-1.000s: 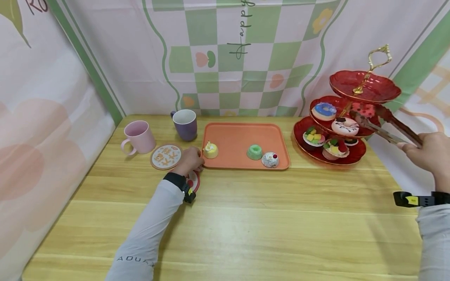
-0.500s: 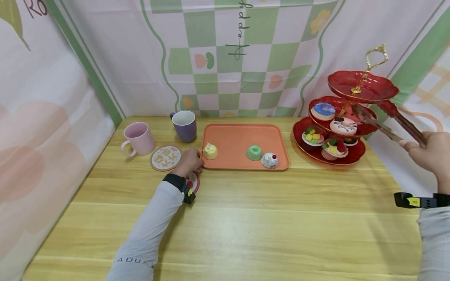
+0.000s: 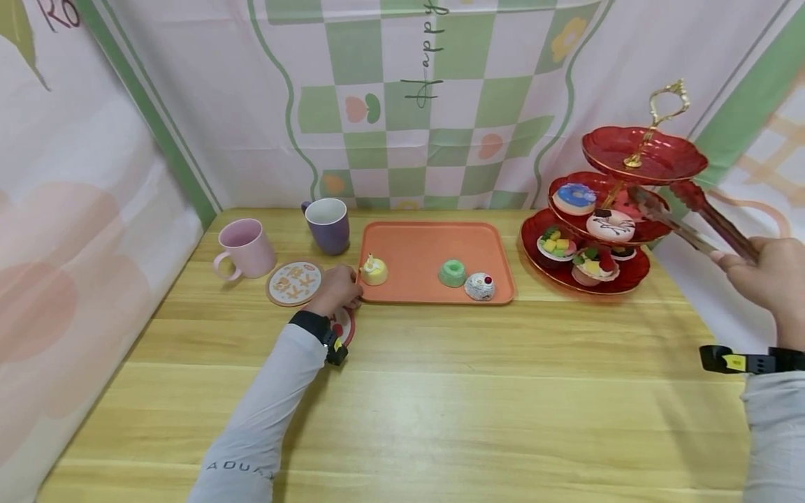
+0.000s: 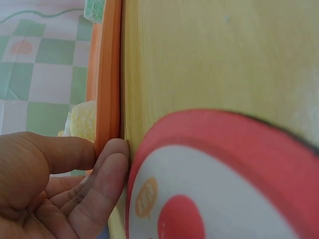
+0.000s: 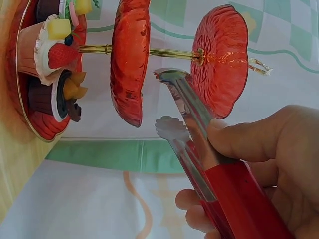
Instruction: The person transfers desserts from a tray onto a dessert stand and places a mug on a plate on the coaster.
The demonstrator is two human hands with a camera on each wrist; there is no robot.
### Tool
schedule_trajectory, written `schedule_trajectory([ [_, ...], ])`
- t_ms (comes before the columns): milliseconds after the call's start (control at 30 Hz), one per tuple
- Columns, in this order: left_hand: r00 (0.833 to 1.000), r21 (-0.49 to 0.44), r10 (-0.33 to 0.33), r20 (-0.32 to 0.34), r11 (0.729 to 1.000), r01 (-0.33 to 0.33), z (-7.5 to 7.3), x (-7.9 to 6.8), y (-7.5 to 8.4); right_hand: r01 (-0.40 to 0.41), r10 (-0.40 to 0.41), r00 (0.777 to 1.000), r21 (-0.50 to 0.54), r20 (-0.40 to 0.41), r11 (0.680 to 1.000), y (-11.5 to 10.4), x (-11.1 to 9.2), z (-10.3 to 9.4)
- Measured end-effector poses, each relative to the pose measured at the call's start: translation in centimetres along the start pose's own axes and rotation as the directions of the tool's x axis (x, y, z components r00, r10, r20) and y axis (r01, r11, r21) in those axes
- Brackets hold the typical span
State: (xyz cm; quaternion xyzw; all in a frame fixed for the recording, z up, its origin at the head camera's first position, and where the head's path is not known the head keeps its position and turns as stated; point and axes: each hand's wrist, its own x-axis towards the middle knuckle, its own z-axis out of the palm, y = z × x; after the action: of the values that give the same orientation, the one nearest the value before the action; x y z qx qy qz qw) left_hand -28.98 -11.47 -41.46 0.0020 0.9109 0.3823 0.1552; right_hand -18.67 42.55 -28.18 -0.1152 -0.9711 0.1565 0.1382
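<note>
At the tray's near left corner, my left hand (image 3: 335,290) pinches the rim of the orange tray (image 3: 434,244), thumb above and fingers against the outer side. A yellow cake (image 3: 374,271), a green ring cake (image 3: 452,273) and a speckled white dome cake (image 3: 480,287) sit on the tray. My right hand (image 3: 773,276) holds red-handled metal tongs (image 5: 239,194), their tips spread beside the red tiered stand (image 3: 673,164). Nothing shows between those tips in the right wrist view. A blue-topped donut (image 3: 575,199), a white striped donut (image 3: 610,226) and a partly hidden red piece occupy the middle tier.
Several cupcakes (image 3: 594,267) fill the bottom tier. A pink mug (image 3: 248,250) and a purple mug (image 3: 329,227) stand at the back left. One round coaster (image 3: 293,283) lies near them; a red-rimmed coaster (image 4: 199,144) is partly under my left wrist. Patterned cloth hangs behind.
The tongs' tips have lifted a little and spread wider beside the middle tier. My left hand stays at the tray corner. The head view has shifted slightly.
</note>
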Motion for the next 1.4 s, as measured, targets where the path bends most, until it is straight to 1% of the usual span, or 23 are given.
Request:
schedule_trajectory([
  [167,1.000,0.001,-0.019,0.004,1.000,0.019,0.0,0.1,-0.1,0.018,-0.019,0.999,-0.016,-0.034,1.000,-0.2,-0.7,0.0],
  [267,1.000,-0.008,-0.016,0.007,1.000,0.016,0.0,0.1,0.0,0.007,-0.007,0.999,-0.012,-0.050,1.000,-0.5,-1.4,-0.1],
  [367,1.000,-0.012,-0.009,0.004,1.000,0.009,0.0,0.1,0.1,0.012,-0.012,0.997,-0.005,-0.076,1.000,-0.7,-2.1,-0.1],
  [433,1.000,-0.001,-0.002,-0.001,1.000,0.002,0.0,0.0,0.1,0.034,-0.034,0.995,-0.003,-0.092,0.999,-1.0,-2.7,0.0],
  [500,1.000,0.005,-0.001,-0.004,1.000,0.001,0.0,-0.1,0.2,0.074,-0.074,0.989,-0.003,-0.124,0.997,-1.3,-3.3,0.1],
  [700,1.000,0.005,-0.004,-0.006,1.000,0.004,0.0,-0.2,0.2,0.143,-0.146,0.976,-0.025,-0.161,0.989,-2.2,-4.5,0.3],
  [800,1.000,-0.002,-0.013,0.002,1.000,0.013,0.0,-0.1,0.2,0.174,-0.181,0.970,-0.055,-0.160,0.983,-2.6,-5.0,0.4],
  [900,1.000,-0.006,-0.027,-0.001,1.000,0.027,0.0,-0.1,0.2,0.193,-0.204,0.969,-0.088,-0.139,0.977,-3.0,-5.3,0.6],
  [1000,1.000,-0.003,-0.030,-0.005,1.000,0.030,0.0,-0.1,0.2,0.189,-0.201,0.974,-0.117,-0.103,0.975,-3.5,-5.6,0.9],
  [1033,0.999,-0.003,-0.031,-0.006,1.000,0.031,0.0,-0.1,0.2,0.205,-0.218,0.970,-0.117,-0.108,0.972,-3.6,-5.7,1.1],
  [1100,0.999,-0.005,-0.032,-0.006,0.999,0.032,0.0,-0.1,0.2,0.265,-0.281,0.949,-0.117,-0.143,0.957,-3.7,-6.0,1.5],
  [1167,0.999,-0.014,-0.039,-0.001,0.999,0.039,0.0,-0.1,0.2,0.329,-0.345,0.922,-0.112,-0.174,0.938,-3.7,-6.1,2.1],
  [1233,0.999,-0.018,-0.041,-0.001,0.999,0.041,0.0,-0.1,0.1,0.393,-0.407,0.890,-0.107,-0.207,0.913,-3.8,-6.2,2.7],
  [1267,0.999,-0.014,-0.040,-0.003,0.999,0.040,0.0,-0.1,0.1,0.412,-0.425,0.879,-0.104,-0.215,0.905,-3.9,-6.2,3.0],
  [1333,0.999,-0.010,-0.036,-0.004,0.999,0.036,0.0,-0.1,0.2,0.435,-0.445,0.869,-0.095,-0.216,0.896,-4.0,-6.2,3.6],
  [1400,1.000,-0.005,-0.029,-0.007,1.000,0.029,0.0,-0.1,0.1,0.442,-0.451,0.869,-0.087,-0.202,0.893,-4.2,-6.3,4.0],
])
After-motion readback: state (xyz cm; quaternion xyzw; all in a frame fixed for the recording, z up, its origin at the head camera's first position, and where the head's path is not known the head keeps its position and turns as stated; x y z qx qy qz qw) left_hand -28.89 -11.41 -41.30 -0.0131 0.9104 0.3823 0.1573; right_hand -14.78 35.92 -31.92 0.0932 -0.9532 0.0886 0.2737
